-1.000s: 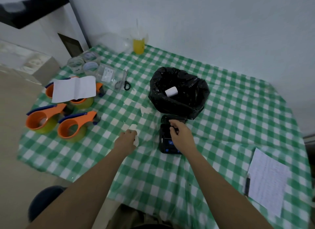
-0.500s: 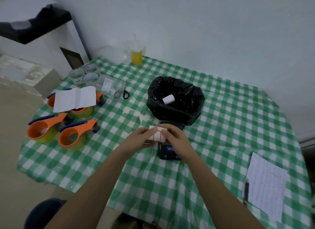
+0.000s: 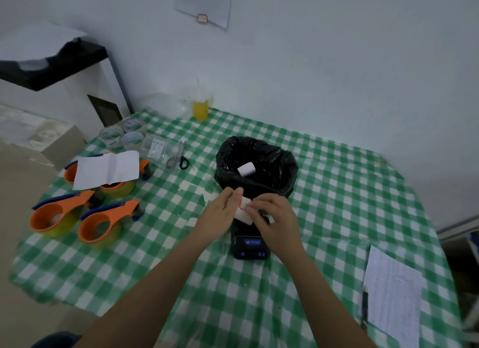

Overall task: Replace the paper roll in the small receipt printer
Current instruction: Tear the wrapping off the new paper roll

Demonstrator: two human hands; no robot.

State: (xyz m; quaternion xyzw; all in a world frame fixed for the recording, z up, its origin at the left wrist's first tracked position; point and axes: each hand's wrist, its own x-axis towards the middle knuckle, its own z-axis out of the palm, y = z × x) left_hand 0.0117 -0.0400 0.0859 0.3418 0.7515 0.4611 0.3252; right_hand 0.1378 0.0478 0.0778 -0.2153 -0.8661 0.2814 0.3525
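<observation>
— Both hands? Where are they?

— Left hand point(image 3: 220, 213) and right hand point(image 3: 274, 218) meet over the black receipt printer point(image 3: 250, 244), fingers pinched together on a small white label roll with red-outlined labels point(image 3: 243, 207). Their fingers hide most of it.

— And the printer's lid?

— Covered by the hands; I cannot tell. Only its front panel shows.

— Further back?

— At twelve o'clock of the printer, touching it, a black-lined bin point(image 3: 259, 166) holds another white roll point(image 3: 246, 169). Orange tape dispensers point(image 3: 77, 218) sit at nine o'clock, one partly under paper point(image 3: 107, 169).
</observation>
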